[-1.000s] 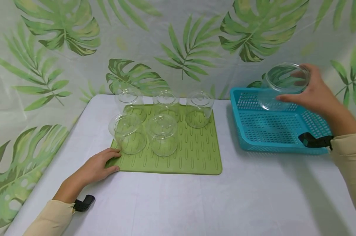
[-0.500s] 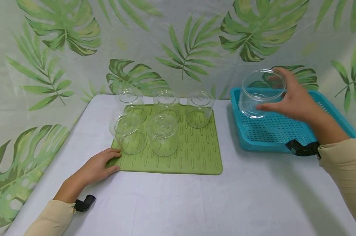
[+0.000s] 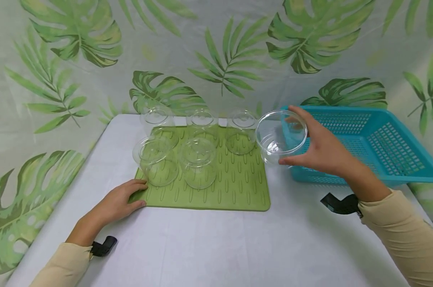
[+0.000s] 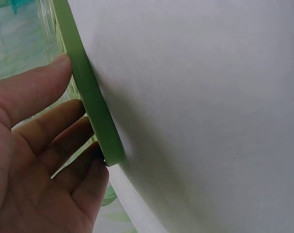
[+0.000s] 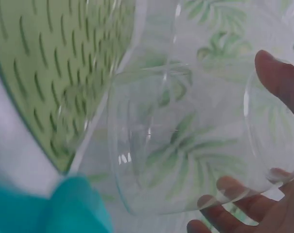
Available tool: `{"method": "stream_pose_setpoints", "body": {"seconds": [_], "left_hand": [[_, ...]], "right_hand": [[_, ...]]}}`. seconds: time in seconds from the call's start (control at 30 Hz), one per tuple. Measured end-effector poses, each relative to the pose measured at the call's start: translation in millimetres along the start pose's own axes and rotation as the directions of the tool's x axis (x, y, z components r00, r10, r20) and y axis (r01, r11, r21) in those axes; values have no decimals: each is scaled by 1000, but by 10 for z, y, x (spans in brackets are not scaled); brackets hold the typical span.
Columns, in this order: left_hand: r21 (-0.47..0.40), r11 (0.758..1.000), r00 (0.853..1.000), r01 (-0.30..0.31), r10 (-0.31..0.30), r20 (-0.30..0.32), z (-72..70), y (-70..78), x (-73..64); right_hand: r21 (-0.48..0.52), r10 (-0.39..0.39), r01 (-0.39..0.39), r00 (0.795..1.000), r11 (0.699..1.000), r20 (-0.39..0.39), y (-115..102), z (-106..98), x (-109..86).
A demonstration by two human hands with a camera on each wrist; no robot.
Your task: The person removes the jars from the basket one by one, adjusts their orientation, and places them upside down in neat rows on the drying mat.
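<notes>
My right hand grips a clear glass cup near its rim, thumb on the near side and fingers round the far side. The cup is in the air, between the green mat and the blue basket. In the right wrist view the fingertips press on the wall of the glass cup. At the mat's front left corner rests my left hand. Its thumb and fingers touch the edge of the mat. More clear glass cups stand on the mat in two rows, three behind and two in front.
A blue plastic basket with perforated sides stands at the right, under the right forearm. The table has a white cover. Behind it hangs a leaf-patterned cloth. A black wrist camera sits on each wrist.
My right hand has carried the glass cup left and down from over the basket to beside the mat's right edge. The left hand and the cups on the mat have stayed put.
</notes>
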State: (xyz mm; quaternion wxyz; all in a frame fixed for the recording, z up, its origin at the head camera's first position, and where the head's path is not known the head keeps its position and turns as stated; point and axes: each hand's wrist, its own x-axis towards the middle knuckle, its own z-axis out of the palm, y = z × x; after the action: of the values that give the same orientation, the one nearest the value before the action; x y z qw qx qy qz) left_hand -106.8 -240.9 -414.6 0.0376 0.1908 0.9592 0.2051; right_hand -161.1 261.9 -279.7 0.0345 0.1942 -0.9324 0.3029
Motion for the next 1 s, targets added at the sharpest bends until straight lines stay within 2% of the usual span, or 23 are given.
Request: {"method": "stream_pose_setpoints", "body": {"seconds": [0.23, 0.4, 0.63, 1.0], "left_hand": [[-6, 1000, 1000, 8, -8, -2, -5, 19, -17], [-4, 1000, 1000, 15, -15, 0, 3, 27, -22], [-7, 1000, 1000, 15, -15, -9, 10, 34, -20], [0, 1000, 1000, 17, -17, -19, 4, 26, -61]], "right_hand": [[4, -19, 19, 998, 1000, 65, -107, 351, -69], [35, -32, 29, 995, 999, 96, -130, 521, -79], [111, -47, 37, 995, 993, 88, -114, 616, -100], [110, -100, 96, 995, 989, 26, -71, 653, -126]]}}
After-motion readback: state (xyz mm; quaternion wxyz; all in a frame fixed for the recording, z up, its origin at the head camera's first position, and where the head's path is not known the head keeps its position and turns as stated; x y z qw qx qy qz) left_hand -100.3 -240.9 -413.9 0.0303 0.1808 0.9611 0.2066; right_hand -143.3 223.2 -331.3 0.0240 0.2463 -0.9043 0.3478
